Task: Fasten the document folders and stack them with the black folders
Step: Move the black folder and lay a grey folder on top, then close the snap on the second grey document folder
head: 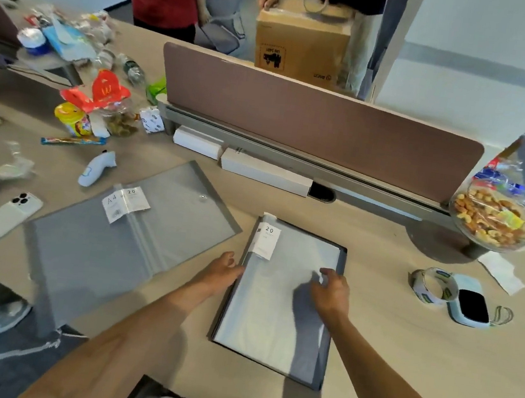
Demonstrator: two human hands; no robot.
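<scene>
A grey document folder (108,245) lies spread open on the left of the desk, with a snap button near its far flap and a white "A4 20" label at the spine. To its right lies a folder (277,307) with a dark cover and pale clear sleeves on top, labelled "20". My left hand (223,269) rests against this folder's left spine edge, fingers loosely curled. My right hand (331,288) hovers on the sleeves near the right side, fingers bent and touching the top sheet. Whether it pinches the sheet is unclear.
A white phone (4,220) and two white controllers (96,167) lie left. Snack clutter (96,103) fills the far left. A brown divider (317,129) and white boxes (264,172) bound the back. A tape roll (431,286), small device (471,301) and nut bowl (490,222) sit right. People with a cardboard box (301,47) stand beyond.
</scene>
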